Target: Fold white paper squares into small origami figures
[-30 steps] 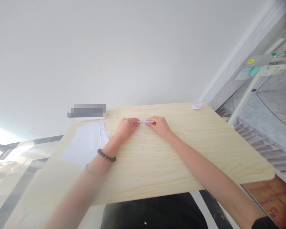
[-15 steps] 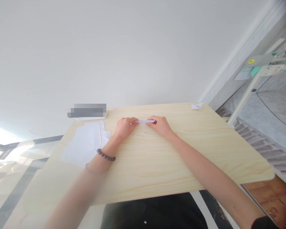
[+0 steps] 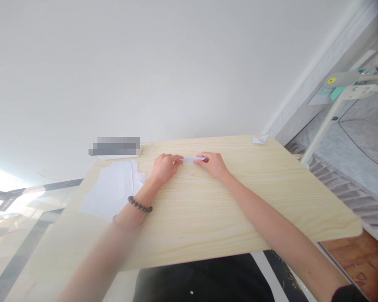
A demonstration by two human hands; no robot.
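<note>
Centre of frame: left hand (image 3: 164,167) and right hand (image 3: 214,164) each pinch one end of a narrow folded paper strip (image 3: 192,159), fingers closed on it, pressing it flat against the wooden table (image 3: 208,218), apparently to sharpen its crease. Loose paper sheets (image 3: 113,186) lie left.

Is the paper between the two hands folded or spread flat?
Folded. The paper strip is narrow, its ends pinched by the left hand and the right hand, unlike the flat sheets lying left of them.
</note>
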